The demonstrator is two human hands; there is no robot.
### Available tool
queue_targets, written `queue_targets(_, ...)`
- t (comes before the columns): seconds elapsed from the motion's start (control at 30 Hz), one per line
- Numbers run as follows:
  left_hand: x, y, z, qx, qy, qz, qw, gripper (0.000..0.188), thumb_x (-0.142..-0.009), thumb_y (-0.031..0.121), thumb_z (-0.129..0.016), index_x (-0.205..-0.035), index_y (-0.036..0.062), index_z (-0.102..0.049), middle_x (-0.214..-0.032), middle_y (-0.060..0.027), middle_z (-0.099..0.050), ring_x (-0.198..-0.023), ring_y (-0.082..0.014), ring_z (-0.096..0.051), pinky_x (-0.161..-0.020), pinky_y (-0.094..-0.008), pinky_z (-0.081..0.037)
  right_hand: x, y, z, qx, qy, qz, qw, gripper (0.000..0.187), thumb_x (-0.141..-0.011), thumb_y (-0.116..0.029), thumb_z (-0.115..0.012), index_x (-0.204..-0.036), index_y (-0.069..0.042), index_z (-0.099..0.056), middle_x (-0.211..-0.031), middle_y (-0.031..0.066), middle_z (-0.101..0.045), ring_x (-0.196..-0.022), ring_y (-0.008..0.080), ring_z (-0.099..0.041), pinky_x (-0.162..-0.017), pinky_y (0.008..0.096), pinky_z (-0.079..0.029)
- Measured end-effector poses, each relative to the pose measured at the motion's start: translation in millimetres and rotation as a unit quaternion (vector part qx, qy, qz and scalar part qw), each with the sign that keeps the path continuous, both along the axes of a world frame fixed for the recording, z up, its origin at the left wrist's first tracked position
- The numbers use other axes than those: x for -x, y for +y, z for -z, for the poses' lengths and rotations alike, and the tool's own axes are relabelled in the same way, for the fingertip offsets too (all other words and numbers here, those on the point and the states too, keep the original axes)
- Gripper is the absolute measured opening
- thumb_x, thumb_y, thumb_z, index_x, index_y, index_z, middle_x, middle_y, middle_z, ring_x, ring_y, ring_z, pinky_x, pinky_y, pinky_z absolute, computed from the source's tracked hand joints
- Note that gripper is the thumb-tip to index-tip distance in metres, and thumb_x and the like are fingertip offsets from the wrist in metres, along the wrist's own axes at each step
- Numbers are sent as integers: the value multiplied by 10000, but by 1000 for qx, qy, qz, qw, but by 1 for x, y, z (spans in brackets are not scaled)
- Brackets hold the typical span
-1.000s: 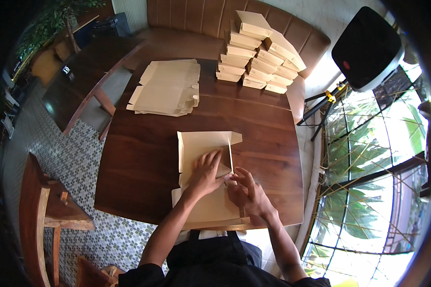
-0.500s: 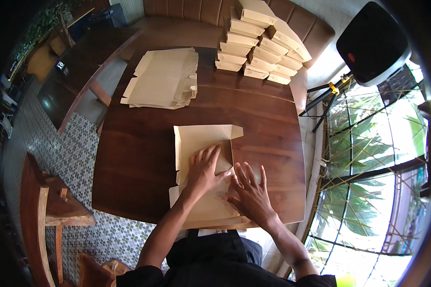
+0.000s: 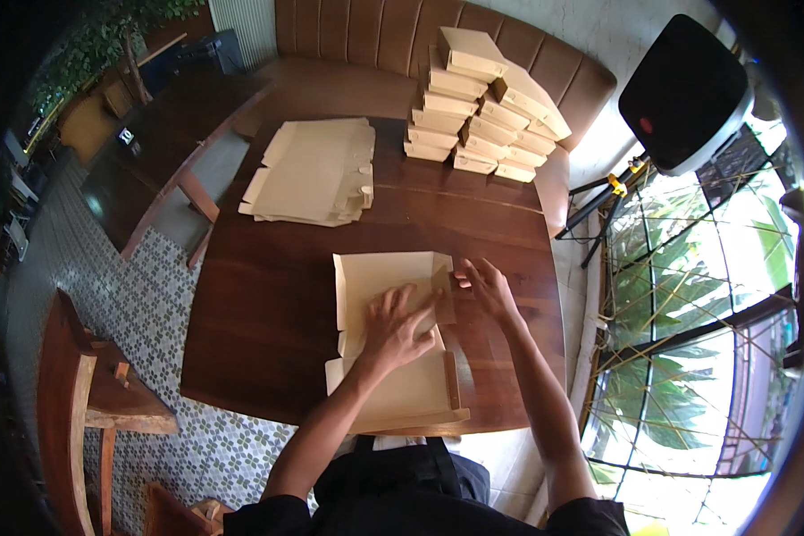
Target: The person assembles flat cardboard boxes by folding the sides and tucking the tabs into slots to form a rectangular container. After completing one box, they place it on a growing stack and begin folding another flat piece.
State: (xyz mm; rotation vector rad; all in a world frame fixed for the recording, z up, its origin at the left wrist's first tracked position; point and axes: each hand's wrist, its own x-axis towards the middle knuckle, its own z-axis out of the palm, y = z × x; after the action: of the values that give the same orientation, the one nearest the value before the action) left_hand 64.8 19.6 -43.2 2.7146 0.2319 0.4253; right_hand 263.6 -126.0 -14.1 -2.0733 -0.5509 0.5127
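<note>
An unfolded cardboard box [image 3: 384, 273] lies in front of me near the table's close edge, its plain inside facing up and some side walls raised. My left hand [image 3: 397, 330] rests on the inside of the box with its fingers spread, the thumb toward the right side. At the upper right of the box a side flap [image 3: 446, 299] stands out, slightly blurred. Just right of that flap is my right hand [image 3: 487, 288], raised a little, its fingers loosely bent and nothing visible between them.
A pile of flat cardboard blanks [image 3: 314, 170] lies at the table's far left. Folded boxes [image 3: 473, 107] stand stacked at the far right. A brown bench [image 3: 348, 85] runs behind the wooden table [image 3: 259, 313]. A black speaker [image 3: 683, 94] stands beside the window; a wooden chair [image 3: 67, 384] is at left.
My right hand has moved up and away from the box's middle to beside the upper right flap. My left hand stays on the box, and the whole view has shifted slightly.
</note>
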Motion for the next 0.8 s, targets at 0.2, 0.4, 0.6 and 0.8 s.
queue_targets(0.2,-6,4,-1,1,-2,19,1000,619,-873,428,-782,-1467,300,-662,-1498,-181,-500,-1341,-376,-486,-1024,-598,-427,-20,54,-17,-4,-103,-85,991,520,-1098,-477,-591,-1229,23,-654,-986,209,-787,-972,293,-786,-793,437,-593)
queue_targets(0.4,-21,27,14,19,9,31,999,574,-931,302,-746,-1468,149,-611,-1409,-172,-541,-1274,-384,-532,-1026,-579,-483,35,57,-3,150,-328,-210,909,460,-1115,-416,-514,-1363,-52,-646,-1384,183,-680,-1371,364,-585,-1146,628,-350)
queue_targets(0.6,-47,49,17,10,-32,-25,999,642,-928,237,-731,-1519,70,-545,-1376,-140,-554,-1229,-371,-554,-1017,-567,-500,33,52,11,157,-374,-224,886,482,-1106,-373,-529,-1526,-143,-579,-1661,82,-470,-1566,356,-334,-1248,708,-112)
queue_targets(0.8,-57,43,6,-17,12,-62,998,654,-920,272,-743,-1535,145,-558,-1468,-76,-510,-1309,-346,-508,-1040,-581,-494,17,50,7,131,-309,-180,925,629,-1051,-470,-610,-1556,-100,-551,-1748,188,-280,-1615,387,-225,-1278,666,-18)
